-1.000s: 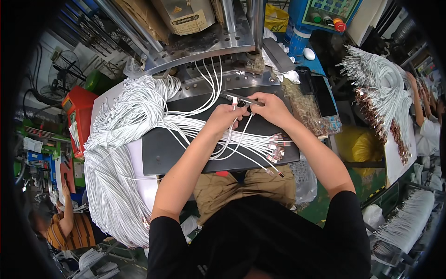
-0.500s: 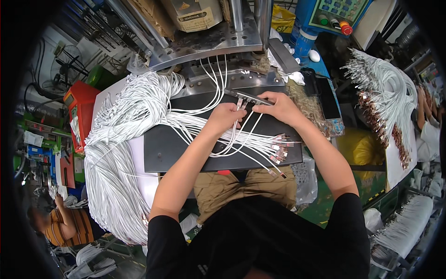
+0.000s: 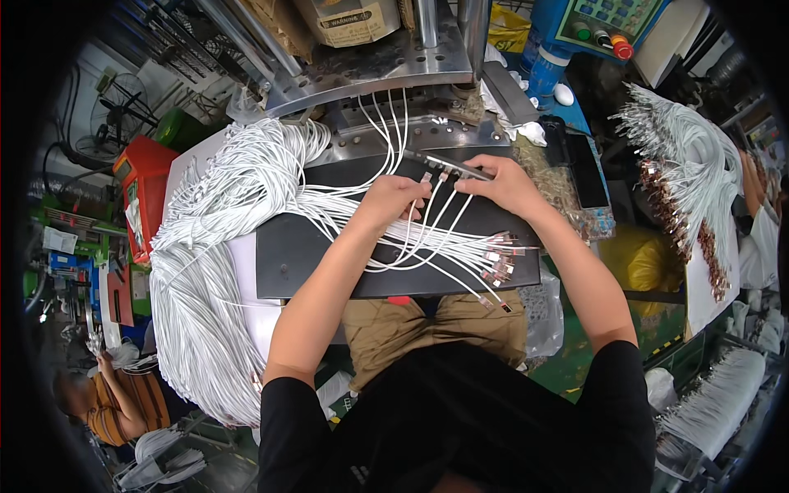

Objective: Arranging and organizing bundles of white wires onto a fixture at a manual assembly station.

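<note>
My right hand (image 3: 508,187) grips one end of a narrow metal bar (image 3: 440,162), tilted over the black work surface. Copper-coloured plugs of white cables stand along the bar's near edge, their cables trailing toward me. Just left of it my left hand (image 3: 393,201) is closed, thumb and fingers pinching a white cable close below its plug (image 3: 426,177). Under both hands a fan of white cables (image 3: 394,259) runs across the surface, with bare plugs (image 3: 499,259) bunched at its right end. My palm and fingers partly hide the pinched cable.
A large heap of white cables (image 3: 238,172) hangs off the left side. Behind stands a steel press frame (image 3: 370,86), with several cables running into it. A control box (image 3: 604,29) is at the far right, above a phone-like black slab (image 3: 585,172). Another person (image 3: 123,398) sits at lower left.
My left hand has drawn slightly left, away from the bar, and the plugs along the bar show more plainly. The right hand still grips the bar. The view has shifted a little.
</note>
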Motion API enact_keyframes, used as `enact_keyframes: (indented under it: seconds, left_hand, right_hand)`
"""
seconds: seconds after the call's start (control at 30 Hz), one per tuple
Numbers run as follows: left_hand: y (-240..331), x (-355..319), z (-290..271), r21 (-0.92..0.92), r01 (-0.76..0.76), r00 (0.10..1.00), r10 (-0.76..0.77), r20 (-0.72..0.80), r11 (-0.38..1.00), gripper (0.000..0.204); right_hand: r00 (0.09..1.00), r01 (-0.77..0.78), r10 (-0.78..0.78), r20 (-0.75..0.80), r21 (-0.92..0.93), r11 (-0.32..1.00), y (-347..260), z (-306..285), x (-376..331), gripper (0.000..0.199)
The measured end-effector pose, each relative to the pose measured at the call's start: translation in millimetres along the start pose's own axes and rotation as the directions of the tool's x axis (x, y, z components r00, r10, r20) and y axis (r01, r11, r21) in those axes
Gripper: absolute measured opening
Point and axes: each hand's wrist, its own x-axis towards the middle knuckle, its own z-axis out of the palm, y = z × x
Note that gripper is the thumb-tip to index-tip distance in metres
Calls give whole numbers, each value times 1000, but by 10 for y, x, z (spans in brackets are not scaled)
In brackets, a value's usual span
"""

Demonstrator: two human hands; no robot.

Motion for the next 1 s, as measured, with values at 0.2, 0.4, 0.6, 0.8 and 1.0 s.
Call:
enact_keyframes:
  seconds: [0.2,0.4,0.6,0.8,1.0]
  left_hand:
    - [48,-17,-28,41,45,996,-48,74,998,30]
    - [28,54,-31,-17,62,995,-60,83,998,32]
    - [193,-172,261,316,-288,901,367,-230,904,29]
    - [107,-463,802,902,-397,524,849,70,171,22]
    - [-93,-261,882,900,-364,570,821,11,241,20]
  right_hand:
    - [993,50,-51,105,16,999,44,10,-45,44]
    - [990,57,-58,126,10,998,-25,3,-106,42]
    - [997,57,-49,60,-142,988,-128,43,-118,36]
    - [981,191,-190,27,-232,954,60,48,-47,36]
    - [988,113,-139,-63,-308,945,2,141,-93,41]
